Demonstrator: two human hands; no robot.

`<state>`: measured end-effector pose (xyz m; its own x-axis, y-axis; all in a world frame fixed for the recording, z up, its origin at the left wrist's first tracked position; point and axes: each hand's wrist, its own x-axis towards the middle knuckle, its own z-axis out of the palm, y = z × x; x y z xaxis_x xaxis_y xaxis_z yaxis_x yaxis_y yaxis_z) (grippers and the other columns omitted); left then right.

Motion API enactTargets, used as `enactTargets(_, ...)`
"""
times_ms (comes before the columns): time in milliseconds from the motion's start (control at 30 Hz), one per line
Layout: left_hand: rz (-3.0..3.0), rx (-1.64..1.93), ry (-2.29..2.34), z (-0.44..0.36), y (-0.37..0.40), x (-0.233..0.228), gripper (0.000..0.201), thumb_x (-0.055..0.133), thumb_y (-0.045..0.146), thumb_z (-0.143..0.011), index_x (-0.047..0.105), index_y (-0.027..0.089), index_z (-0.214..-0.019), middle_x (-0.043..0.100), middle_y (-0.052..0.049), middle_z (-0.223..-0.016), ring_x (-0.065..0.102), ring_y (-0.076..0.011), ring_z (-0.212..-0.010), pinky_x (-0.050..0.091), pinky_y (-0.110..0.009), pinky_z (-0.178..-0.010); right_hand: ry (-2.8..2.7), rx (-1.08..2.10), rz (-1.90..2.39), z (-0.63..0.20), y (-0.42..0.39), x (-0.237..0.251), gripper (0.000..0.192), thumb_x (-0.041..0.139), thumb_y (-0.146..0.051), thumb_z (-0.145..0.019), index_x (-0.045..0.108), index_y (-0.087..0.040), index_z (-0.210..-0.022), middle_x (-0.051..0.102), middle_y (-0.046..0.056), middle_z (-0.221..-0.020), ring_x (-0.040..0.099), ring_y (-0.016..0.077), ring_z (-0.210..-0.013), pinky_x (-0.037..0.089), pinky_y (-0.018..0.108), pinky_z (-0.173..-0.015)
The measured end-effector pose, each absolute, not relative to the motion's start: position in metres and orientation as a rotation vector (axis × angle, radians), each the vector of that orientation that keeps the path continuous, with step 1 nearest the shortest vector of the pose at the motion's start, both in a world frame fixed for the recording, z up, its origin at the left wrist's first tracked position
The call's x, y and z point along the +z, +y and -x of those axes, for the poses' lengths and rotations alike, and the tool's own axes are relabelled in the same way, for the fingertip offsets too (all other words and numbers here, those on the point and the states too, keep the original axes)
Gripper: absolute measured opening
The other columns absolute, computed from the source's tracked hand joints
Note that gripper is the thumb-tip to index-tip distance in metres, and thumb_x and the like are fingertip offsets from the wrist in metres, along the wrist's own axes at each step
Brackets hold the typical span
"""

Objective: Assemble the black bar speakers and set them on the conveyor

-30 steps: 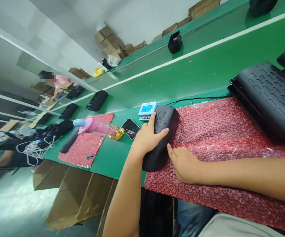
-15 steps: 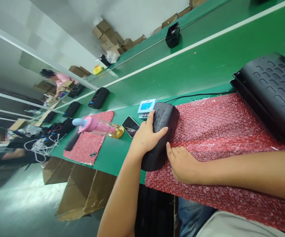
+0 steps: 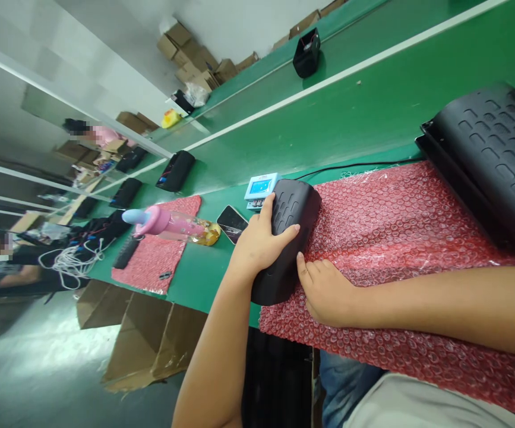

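Left of the hands, a pink bottle (image 3: 172, 223) and phone (image 3: 231, 221) lie near; a shove could knock them. The left hand (image 3: 259, 246) grasps the black casing (image 3: 289, 238) from above; the right hand (image 3: 328, 291), seemingly loose, touches its side on the bubble wrap (image 3: 395, 238) at the counter (image 3: 204, 279) edge, where it could slip off

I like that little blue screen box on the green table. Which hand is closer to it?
Left. The left hand grips the black ribbed plastic casing beside the small blue-screened box; the right hand lies farther away on red bubble wrap.
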<state>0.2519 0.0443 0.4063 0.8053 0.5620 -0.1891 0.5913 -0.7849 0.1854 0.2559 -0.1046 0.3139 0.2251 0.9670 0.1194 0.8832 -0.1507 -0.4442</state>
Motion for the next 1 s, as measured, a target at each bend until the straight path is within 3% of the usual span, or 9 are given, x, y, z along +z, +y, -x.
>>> enactTargets(700,-2.719,-0.171,0.894,-0.251,0.047,0.406,0.088,0.052,0.058,-0.076,0.014,0.023,-0.147,0.039,-0.017,-0.143,0.046,-0.0365,-0.124,0.037,-0.050,-0.100,-1.667,0.292,2.032,-0.260,-0.107,0.311,0.080,0.051,-0.019,-0.070,0.021,0.011,-0.138,0.057,0.021,-0.103,0.052,0.0279,-0.091,0.045,0.042,-0.081)
enactTargets(1000,-2.728,-0.162,0.897,-0.251,0.047,0.406,0.088,0.053,0.057,-0.076,0.015,0.022,-0.147,0.041,-0.017,-0.142,0.046,-0.0366,-0.124,0.036,-0.050,-0.101,-1.743,0.345,1.999,-0.268,-0.109,0.314,0.077,0.049,-0.019,-0.074,0.020,0.011,-0.139,0.059,0.021,-0.105,0.053,0.0277,-0.092,0.044,0.041,-0.081)
